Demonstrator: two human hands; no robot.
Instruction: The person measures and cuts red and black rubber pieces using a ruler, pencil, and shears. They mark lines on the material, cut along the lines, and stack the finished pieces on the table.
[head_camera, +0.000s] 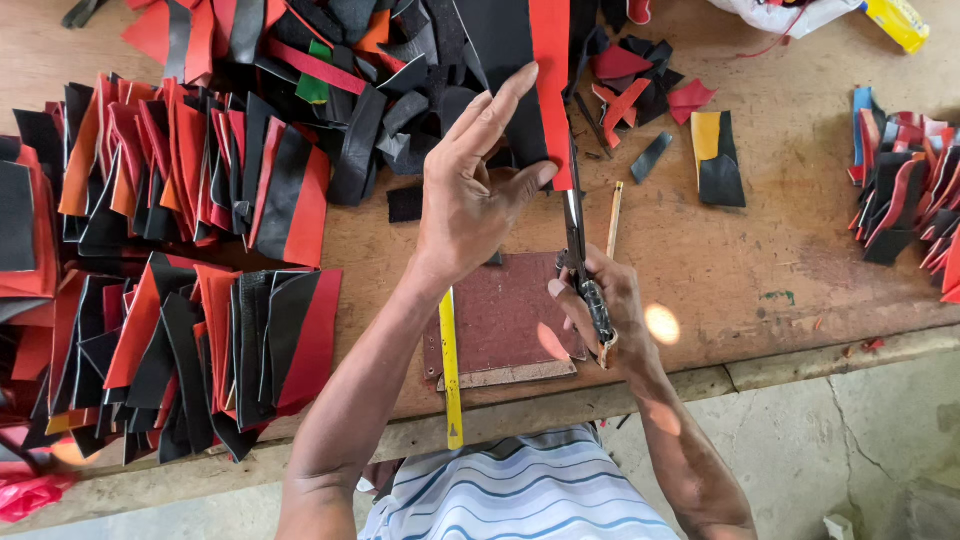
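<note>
Head view
Left hand (470, 190): grips the lower end of a black-and-red strip (520, 80), thumb on its edge, fingers spread behind it.
Strip: held upright above the worktop (780, 250), just beyond the left hand, red band on the right.
Right hand (600, 310): closed round the handles of scissors (578, 240), blades pointing up along the strip's red edge.
Under hands: dark red board (500, 320), yellow ruler (450, 370) beside it.
Left of hands: stacks of cut pieces (200, 170), red and black.
Right: one yellow-and-black piece (718, 158), well apart.
</note>
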